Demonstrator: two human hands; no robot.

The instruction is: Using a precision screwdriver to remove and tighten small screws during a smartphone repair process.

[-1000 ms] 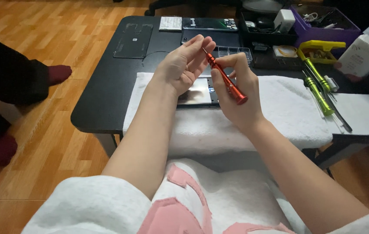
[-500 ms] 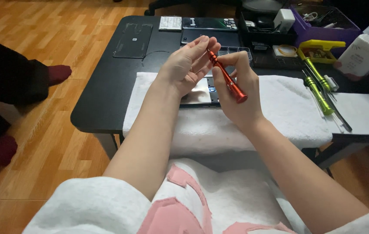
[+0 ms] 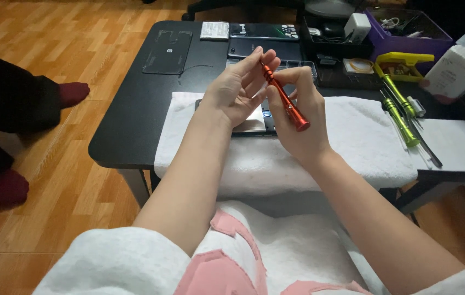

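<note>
- The black surface (image 3: 134,125) fills the upper middle of the frame, as it did a second ago; the view has hardly shifted.
- A white towel (image 3: 363,142) lies across its near edge, and a dark opened device (image 3: 249,127) rests on the towel under the hands, unmoved.
- The left hand (image 3: 235,90) sits at centre, its fingers curled up to the tip of the screwdriver; its fingertips now pinch that tip more closely than a second ago.
- The right hand (image 3: 301,117) is just right of it, its grip closed around the shaft of the red screwdriver (image 3: 284,98).
- The red screwdriver is held above the device, slanting from upper left to lower right, its tip a little higher than a second ago.
- Two green screwdrivers (image 3: 399,112) lie at the right on the towel, in the same place as before.
</note>
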